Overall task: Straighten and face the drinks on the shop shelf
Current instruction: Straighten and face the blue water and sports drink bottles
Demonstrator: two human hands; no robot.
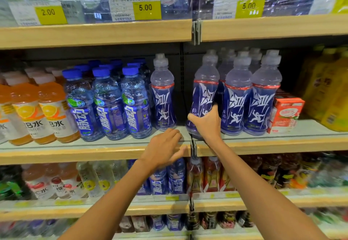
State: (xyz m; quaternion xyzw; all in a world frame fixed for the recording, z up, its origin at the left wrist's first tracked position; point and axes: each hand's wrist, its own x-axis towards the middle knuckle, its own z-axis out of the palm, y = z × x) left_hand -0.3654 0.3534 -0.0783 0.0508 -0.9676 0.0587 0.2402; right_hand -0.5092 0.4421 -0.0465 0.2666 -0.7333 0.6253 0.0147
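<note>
Clear plastic above and a dark blue sleeve below: the bottle (205,89) I am watching has a pale, translucent sports cap, a thin red band at the shoulder, and white lettering with a small running figure on the wrap. It stands on the middle shelf (94,153), right at the front edge, beside the metal joint where two shelf sections meet. It is tilted, its cap leaning toward the neighbouring bottles (237,100) of the same kind on its right, which stand upright.

My feed shows the right hand (208,124) wrapped round the lower part of that bottle, thumb on the near left side, fingers curling across the front of the sleeve. The grip sits low, so most of the label and the whole neck rise above the hand.

The left hand (163,145) lies flat and relaxed over the shelf lip just left of the bottle, holding nothing; whether the fingertips touch the shelf I cannot quite tell. A single matching bottle (163,96) stands upright behind it, apart from the group, with blue-capped bottles (108,104) further left.
</note>
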